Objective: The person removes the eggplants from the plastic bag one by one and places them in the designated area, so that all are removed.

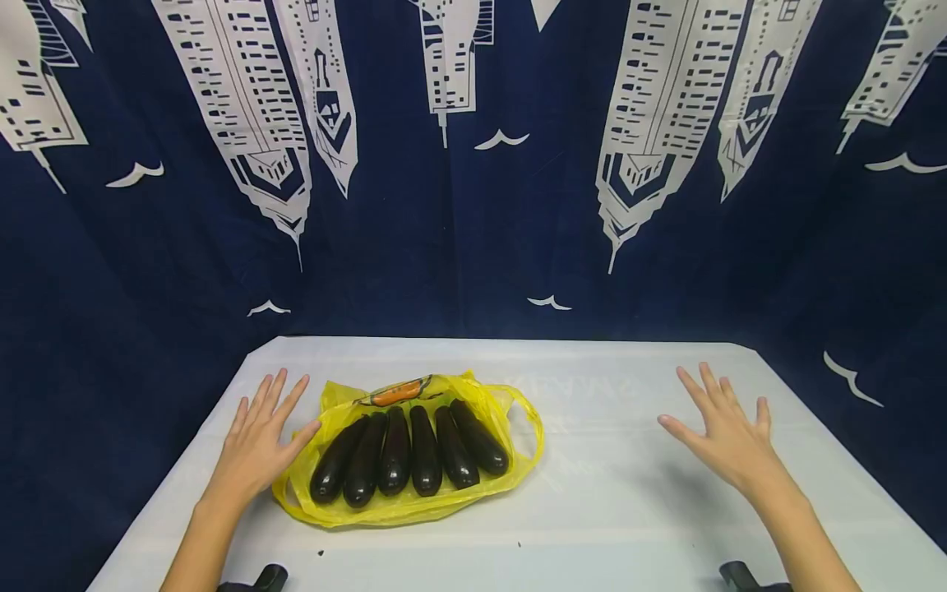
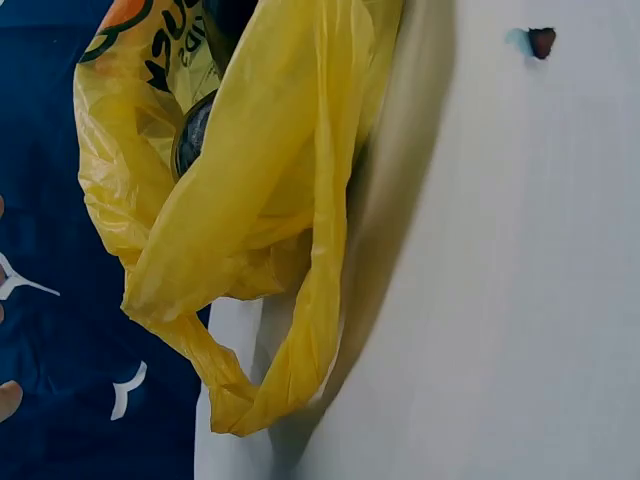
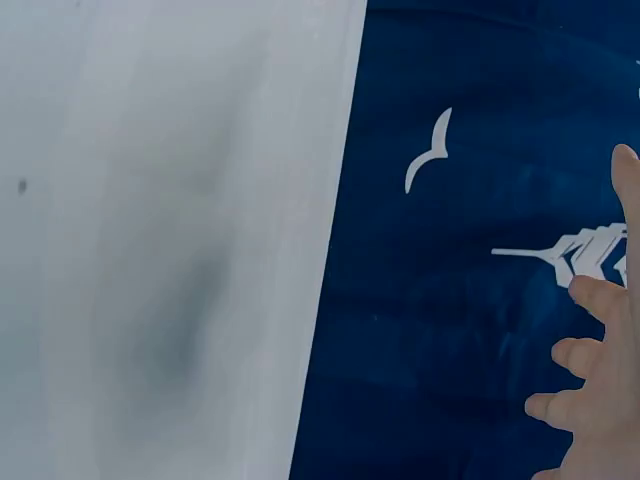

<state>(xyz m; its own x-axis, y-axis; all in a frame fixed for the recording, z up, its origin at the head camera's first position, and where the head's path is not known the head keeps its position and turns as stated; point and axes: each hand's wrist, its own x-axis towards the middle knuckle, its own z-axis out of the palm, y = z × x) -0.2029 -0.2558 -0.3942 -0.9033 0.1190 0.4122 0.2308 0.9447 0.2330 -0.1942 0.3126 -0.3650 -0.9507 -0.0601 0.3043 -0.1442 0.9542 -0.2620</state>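
The left hand (image 1: pixel 255 444) is spread wide, fingers and thumb straight and apart, with nothing in its grasp; in the head view its thumb overlaps the near edge of a yellow plastic bag (image 1: pixel 348 516), though whether it touches the plastic cannot be told. The bag lies just to the right of this hand, its mouth gaping, and in it six dark, glossy eggplants (image 1: pixel 426 452) sit side by side in a row, their thicker ends toward the person. Beyond the eggplants from the hand, an orange print (image 1: pixel 399 393) shows on the bag, and one looped handle (image 1: pixel 536 444) reaches out on the side farthest from the left hand. The right hand (image 1: pixel 728 436) is likewise stretched out with its fingers fanned, holding nothing, raised over the white table (image 1: pixel 592 477) and well apart from the bag, which is to its left; a soft shadow falls on the tabletop below it. A small dark speck (image 1: pixel 321 552) lies to the right of the left hand and nearer the person. Beyond both hands hangs a navy cloth (image 1: pixel 459 230) with white upside-down buildings and birds.
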